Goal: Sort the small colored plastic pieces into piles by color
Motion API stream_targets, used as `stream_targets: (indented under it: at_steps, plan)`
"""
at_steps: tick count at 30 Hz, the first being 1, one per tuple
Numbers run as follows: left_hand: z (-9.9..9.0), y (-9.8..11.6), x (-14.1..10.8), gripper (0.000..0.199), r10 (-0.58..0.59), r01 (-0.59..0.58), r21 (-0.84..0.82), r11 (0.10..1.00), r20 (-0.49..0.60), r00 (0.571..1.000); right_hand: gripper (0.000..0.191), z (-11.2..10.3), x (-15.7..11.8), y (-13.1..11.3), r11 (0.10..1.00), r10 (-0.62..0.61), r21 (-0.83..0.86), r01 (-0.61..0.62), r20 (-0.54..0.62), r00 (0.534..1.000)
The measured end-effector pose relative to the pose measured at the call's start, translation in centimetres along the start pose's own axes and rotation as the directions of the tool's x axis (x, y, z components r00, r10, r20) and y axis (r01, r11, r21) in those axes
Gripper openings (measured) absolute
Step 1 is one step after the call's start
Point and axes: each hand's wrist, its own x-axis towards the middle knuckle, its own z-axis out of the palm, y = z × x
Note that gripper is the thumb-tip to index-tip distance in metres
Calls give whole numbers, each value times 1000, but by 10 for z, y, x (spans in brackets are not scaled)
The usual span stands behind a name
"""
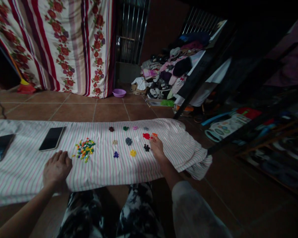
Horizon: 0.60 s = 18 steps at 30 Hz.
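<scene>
Striped cloth (99, 175): right edge bunched in folds, near edge by the knees (136, 198). Outer smartphone (1, 148) at left end, cut off by frame; inner smartphone (52, 138) beside it. Any lettering too dim to read. Left hand (57, 168) palm down at near edge, fingers together, underside hidden; can't tell if it holds anything. Right hand (157, 145) at red pieces (145, 136) and orange pieces (154, 134), grip unclear; bare strip out to right edge. Mixed multicolour pile (85, 149) mid-cloth, black pieces (146, 147) nearer the near edge than red.
</scene>
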Motion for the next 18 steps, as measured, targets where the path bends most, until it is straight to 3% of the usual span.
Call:
stream_targets:
  at_steps: [5,13,18]
  plan:
    - [2,-1,1,47,4,-4,28,1000,-25,1000,33,-3,19,9,993,85,-80,-87,-27,996]
    - [2,1,0,44,-3,3,-2,1000,-50,999,30,7,27,10,985,29,-171,-27,9,1000]
    - [2,3,0,42,-5,3,-22,1000,-80,997,37,15,22,14,994,12,-111,-13,-6,1000]
